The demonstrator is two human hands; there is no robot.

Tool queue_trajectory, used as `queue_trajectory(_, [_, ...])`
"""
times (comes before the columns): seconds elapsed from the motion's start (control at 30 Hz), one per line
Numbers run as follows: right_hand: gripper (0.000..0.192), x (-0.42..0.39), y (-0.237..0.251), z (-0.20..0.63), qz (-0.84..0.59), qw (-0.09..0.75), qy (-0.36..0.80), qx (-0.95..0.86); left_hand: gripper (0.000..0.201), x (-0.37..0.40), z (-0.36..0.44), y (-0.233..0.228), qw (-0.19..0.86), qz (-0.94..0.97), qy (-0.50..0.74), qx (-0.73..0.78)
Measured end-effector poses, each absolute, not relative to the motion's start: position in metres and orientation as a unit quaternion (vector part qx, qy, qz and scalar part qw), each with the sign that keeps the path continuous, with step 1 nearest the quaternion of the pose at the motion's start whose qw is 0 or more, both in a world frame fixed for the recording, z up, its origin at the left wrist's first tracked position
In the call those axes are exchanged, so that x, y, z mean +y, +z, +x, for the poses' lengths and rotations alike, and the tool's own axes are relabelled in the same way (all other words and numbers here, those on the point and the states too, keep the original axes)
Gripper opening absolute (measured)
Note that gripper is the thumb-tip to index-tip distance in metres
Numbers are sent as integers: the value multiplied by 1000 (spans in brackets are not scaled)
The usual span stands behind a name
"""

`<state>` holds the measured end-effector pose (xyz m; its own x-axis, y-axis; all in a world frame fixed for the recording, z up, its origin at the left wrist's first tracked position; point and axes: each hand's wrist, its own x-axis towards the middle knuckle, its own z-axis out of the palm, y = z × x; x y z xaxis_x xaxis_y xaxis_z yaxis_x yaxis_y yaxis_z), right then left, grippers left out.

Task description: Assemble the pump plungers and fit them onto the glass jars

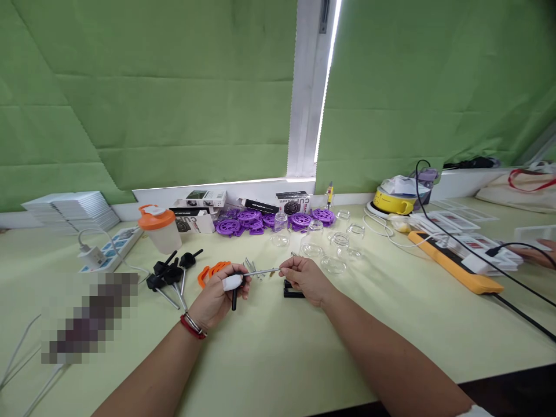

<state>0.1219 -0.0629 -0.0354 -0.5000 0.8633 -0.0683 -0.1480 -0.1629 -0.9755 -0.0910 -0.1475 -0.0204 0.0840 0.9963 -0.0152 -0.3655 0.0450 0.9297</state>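
Observation:
My left hand (212, 304), with a white wrap on one finger, is closed around the black handle (234, 300) of a metal rod. The rod (260, 272) points right, and the fingers of my right hand (308, 281) pinch its far tip. Whether a small part sits in that pinch is hidden. Beneath my right hand lies a black plastic part (292, 293), partly covered. Close by are small metal pins (250, 266), a brass-coloured bit (272, 274), a spring (296, 253) and orange plastic pieces (218, 267). Several black-handled rods (174, 272) rest left of my left hand.
Purple plastic parts (249, 217), boxes (197, 221) and clear cups (313, 231) line the back. An orange-lidded shaker (160, 231) stands left. On the right are a yellow pot (393, 202), an orange power strip (452, 263), cables and another person's hand (545, 252).

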Motion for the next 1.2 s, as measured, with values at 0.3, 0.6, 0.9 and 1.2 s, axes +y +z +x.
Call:
queue_trajectory(0.3, [26, -64, -35, 121, -347, 372, 682, -525, 15, -147, -91, -22, 619, 404, 553, 384])
queue_trajectory(0.6, [29, -66, -33, 120, -359, 373, 683, -515, 18, -147, -87, -22, 610, 404, 539, 418])
queue_trajectory(0.9, [24, -71, -32, 121, -388, 356, 641, -559, 21, -148, -81, -17, 576, 394, 518, 495])
queue_trajectory(1.2, [24, -66, -41, 123, -394, 344, 604, -602, 23, -147, -79, -18, 581, 384, 520, 494])
